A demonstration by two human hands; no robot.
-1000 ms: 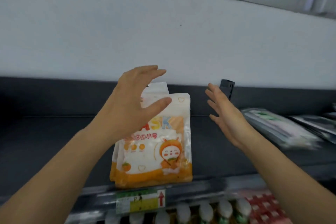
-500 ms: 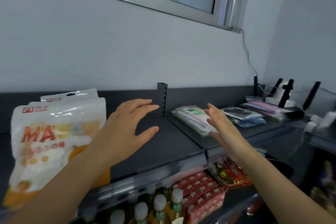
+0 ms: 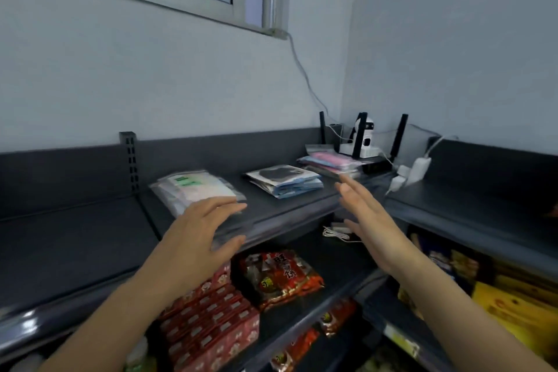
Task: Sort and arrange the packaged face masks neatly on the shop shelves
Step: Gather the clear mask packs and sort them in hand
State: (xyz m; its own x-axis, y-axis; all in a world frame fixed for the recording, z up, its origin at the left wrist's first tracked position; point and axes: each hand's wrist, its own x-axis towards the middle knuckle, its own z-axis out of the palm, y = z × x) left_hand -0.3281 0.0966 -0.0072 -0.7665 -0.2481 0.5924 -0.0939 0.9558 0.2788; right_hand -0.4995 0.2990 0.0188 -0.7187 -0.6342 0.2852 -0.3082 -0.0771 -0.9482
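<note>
On the dark top shelf (image 3: 290, 205) in front of me, three lots of packaged face masks are lying flat in a row. I am holding my left hand (image 3: 199, 232) out with its fingers spread and nothing in it, hovering over the near end of the white-and-green mask packs (image 3: 193, 190), which are sitting just right of the slotted upright (image 3: 130, 160); whether my fingertips are touching the plastic, I cannot tell, since that edge is blurred. My right hand (image 3: 367, 220) is reaching forward too, palm turned inward, fingers straight and loosely apart, gripping nothing. It is floating in front of the shelf's front edge, with its fingertips near the pile of pink and blue mask packs (image 3: 329, 161) at the right end of the row. Between my two hands, farther back, the stack of black and blue mask packs (image 3: 283, 180) is resting apart from both neighbours. Behind the pink pile, a white camera (image 3: 363, 140) is standing among the black antennas of a router (image 3: 398, 136), and a white power adapter (image 3: 418, 167) is lying beside them. Below my left wrist, red snack bags (image 3: 280, 278) and red cartons (image 3: 211, 323) are filling the lower shelf.
</note>
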